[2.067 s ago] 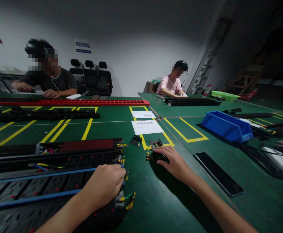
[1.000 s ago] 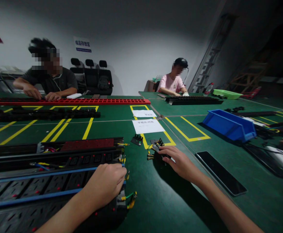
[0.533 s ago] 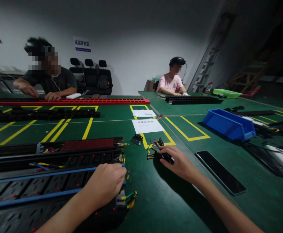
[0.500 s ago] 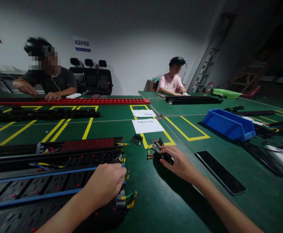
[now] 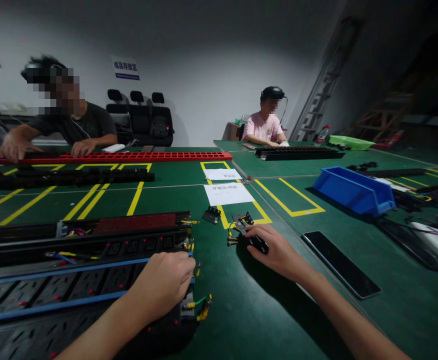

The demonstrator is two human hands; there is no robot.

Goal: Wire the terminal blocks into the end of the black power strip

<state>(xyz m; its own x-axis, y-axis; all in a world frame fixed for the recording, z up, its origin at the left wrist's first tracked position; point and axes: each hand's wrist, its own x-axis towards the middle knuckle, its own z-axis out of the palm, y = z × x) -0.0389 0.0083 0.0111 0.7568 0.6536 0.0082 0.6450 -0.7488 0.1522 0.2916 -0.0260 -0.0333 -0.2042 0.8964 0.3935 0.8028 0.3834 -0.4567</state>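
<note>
My left hand [image 5: 168,280] is closed and rests at the right end of the black socket strips [image 5: 87,280], which have blue edges and red dots. What its fingers hold, if anything, is hidden. My right hand [image 5: 269,250] is closed around a black part [image 5: 257,243] on the green table. Yellow-tipped wires [image 5: 231,234] stick out to the left of that part. A small black bracket [image 5: 247,219] stands just beyond the fingers, and another black bracket [image 5: 212,214] lies farther left. Yellow and green wires [image 5: 204,307] come out of the nearest strip's end.
A phone [image 5: 341,265] lies right of my right forearm, with a blue bin [image 5: 354,192] beyond it. White papers [image 5: 229,195] lie ahead. A long red frame [image 5: 147,157] crosses the far left, where one person sits; another person [image 5: 264,125] sits behind a black rail [image 5: 299,153].
The person at the far left has leaned left and moved one hand left along the red frame. My two hands have hardly moved.
</note>
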